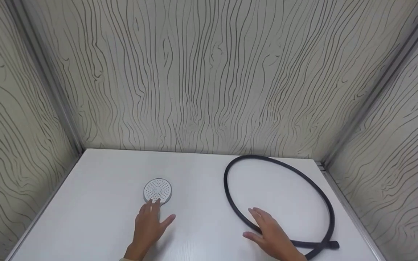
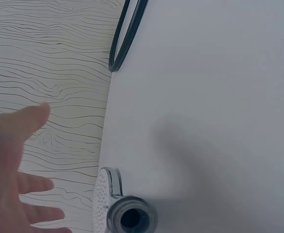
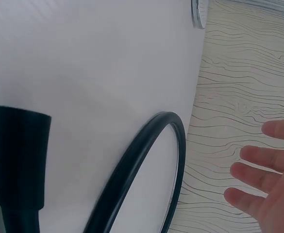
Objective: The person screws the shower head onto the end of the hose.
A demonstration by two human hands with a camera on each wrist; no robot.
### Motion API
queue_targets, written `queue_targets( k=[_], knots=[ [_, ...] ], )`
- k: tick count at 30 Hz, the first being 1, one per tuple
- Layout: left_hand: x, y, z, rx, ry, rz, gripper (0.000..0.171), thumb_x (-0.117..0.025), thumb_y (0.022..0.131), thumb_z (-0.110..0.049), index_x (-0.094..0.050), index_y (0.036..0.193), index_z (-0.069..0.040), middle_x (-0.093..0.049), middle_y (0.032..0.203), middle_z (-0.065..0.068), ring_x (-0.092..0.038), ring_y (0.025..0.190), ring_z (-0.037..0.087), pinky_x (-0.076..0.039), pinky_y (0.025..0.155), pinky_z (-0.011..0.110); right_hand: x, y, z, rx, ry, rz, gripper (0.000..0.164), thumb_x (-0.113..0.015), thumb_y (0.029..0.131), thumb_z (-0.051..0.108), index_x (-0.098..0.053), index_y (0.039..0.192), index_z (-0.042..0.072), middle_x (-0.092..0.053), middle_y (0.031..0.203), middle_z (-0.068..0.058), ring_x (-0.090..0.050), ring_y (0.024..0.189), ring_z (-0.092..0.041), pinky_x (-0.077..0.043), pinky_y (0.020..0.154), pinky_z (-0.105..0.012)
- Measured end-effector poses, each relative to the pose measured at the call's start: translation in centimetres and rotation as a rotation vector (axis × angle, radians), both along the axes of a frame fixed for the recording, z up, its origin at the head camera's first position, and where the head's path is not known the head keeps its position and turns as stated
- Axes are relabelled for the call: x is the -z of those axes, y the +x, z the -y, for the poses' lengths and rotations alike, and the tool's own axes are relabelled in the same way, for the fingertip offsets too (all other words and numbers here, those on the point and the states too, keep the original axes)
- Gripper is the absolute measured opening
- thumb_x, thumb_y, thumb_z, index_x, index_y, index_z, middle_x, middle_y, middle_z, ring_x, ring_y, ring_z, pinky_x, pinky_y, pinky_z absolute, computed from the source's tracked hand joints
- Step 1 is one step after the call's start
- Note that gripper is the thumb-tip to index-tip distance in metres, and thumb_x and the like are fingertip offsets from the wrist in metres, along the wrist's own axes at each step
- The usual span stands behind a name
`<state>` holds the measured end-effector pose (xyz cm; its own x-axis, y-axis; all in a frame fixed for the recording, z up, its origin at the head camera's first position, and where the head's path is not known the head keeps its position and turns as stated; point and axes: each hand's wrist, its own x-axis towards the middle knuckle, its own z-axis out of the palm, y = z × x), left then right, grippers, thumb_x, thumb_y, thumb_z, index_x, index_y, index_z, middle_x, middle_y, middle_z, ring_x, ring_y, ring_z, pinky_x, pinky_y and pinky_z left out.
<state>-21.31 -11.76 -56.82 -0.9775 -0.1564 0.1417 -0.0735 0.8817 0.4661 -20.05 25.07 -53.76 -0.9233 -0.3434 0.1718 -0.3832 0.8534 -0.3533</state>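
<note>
A round shower head [image 1: 157,190] with a pale, dotted face lies on the left half of the white table, its handle toward the person. Over that handle hovers my left hand [image 1: 148,225], fingers spread and thumb out; the left wrist view shows the threaded handle end [image 2: 132,216] apart from the palm. A black shower hose [image 1: 227,185] lies in a large loop on the right. Above the loop's near left part is my right hand [image 1: 271,235], fingers extended, holding nothing. In the right wrist view a wide hose connector [image 3: 19,158] stands out at the left.
The white table [image 1: 194,217] is bounded by wood-grain patterned panels [image 1: 194,79] at the back and both sides. Grey metal posts [image 1: 45,72] run up the corners. The hose reaches close to the table's back edge.
</note>
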Motion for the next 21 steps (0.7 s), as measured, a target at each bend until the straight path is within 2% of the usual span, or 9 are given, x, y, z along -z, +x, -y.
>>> queue_targets(
  k=[5, 13, 18, 21],
  knots=[
    [0.0, -0.1, 0.4, 0.006, 0.005, 0.018, 0.079, -0.069, 0.083, -0.055, -0.049, 0.138, -0.001, -0.047, 0.141, 0.029, -0.044, 0.131, 0.048, -0.044, 0.103, 0.069, 0.1, 0.3, -0.6, -0.018, 0.010, 0.042, 0.075, -0.058, 0.088, 0.062, -0.050, 0.140, 0.009, -0.056, 0.136, -0.017, -0.054, 0.126, -0.035, -0.052, 0.102, -0.059],
    [0.3, -0.3, 0.6, -0.031, 0.029, 0.027, 0.079, -0.073, 0.081, -0.051, -0.050, 0.137, -0.001, -0.049, 0.139, 0.030, -0.046, 0.129, 0.049, -0.047, 0.101, 0.067, 0.6, 0.9, -2.0, -0.092, 0.009, 0.107, 0.072, -0.061, 0.088, 0.058, -0.052, 0.135, 0.004, -0.058, 0.131, -0.017, -0.056, 0.121, -0.039, -0.053, 0.098, -0.059],
    [0.1, -0.5, 0.8, -0.054, 0.064, 0.080, 0.084, -0.074, 0.078, -0.054, -0.047, 0.140, -0.003, -0.046, 0.142, 0.030, -0.041, 0.131, 0.049, -0.037, 0.107, 0.072, 1.0, 1.3, -2.9, -0.119, 0.030, 0.146, 0.070, -0.061, 0.089, 0.056, -0.054, 0.133, 0.002, -0.059, 0.129, -0.018, -0.057, 0.119, -0.040, -0.055, 0.095, -0.059],
    [0.1, -0.5, 1.0, -0.079, 0.077, 0.109, 0.090, -0.076, 0.075, -0.056, -0.046, 0.141, -0.002, -0.043, 0.143, 0.031, -0.038, 0.133, 0.051, -0.032, 0.109, 0.075, 1.3, 1.5, -3.4, -0.128, 0.036, 0.203, 0.072, -0.060, 0.088, 0.059, -0.054, 0.133, 0.002, -0.058, 0.129, -0.020, -0.056, 0.118, -0.043, -0.054, 0.093, -0.061]
  ],
)
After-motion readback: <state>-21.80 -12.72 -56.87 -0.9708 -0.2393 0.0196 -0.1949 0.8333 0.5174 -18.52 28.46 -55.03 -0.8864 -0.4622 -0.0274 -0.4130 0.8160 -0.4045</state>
